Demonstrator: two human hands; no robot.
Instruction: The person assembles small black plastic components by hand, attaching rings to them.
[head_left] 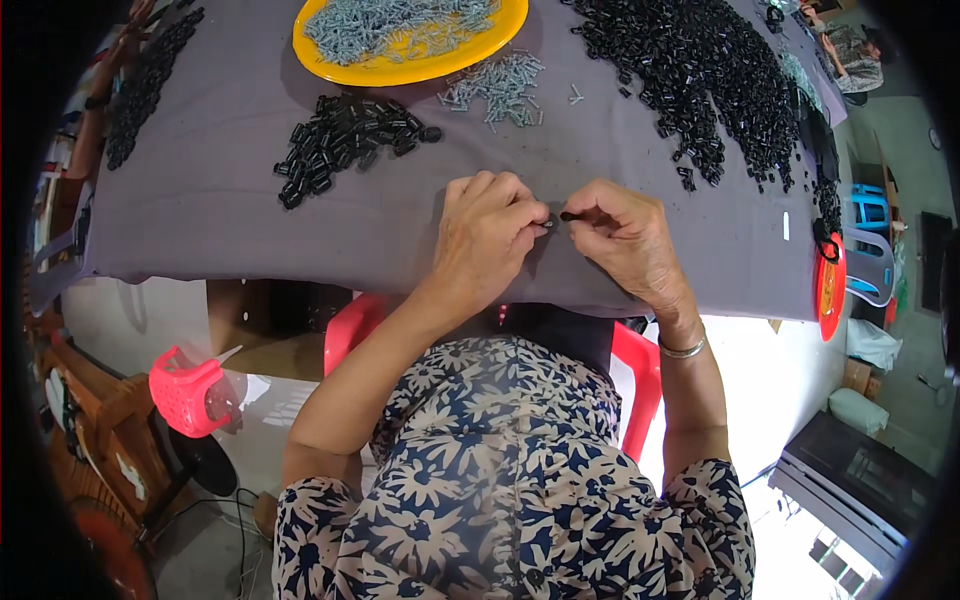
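pinching closed, left hand (487, 226) holds a grey piece (547, 224), right hand (630, 238) a black piece (569, 216).

I have one view here, from the left of two fisheye cameras on the wearer's head. It looks steeply down and faces forward over the table (200, 230). The shirt (510, 440) fills the near middle, close to the lens; beyond it, the left hand (490, 228) and right hand (630, 240) sit about mid-view, a little farther off. At the far side I lose part of the plate (410, 76). My lens reaches wide left and right, down to the floor (205, 530), bending straight lines.
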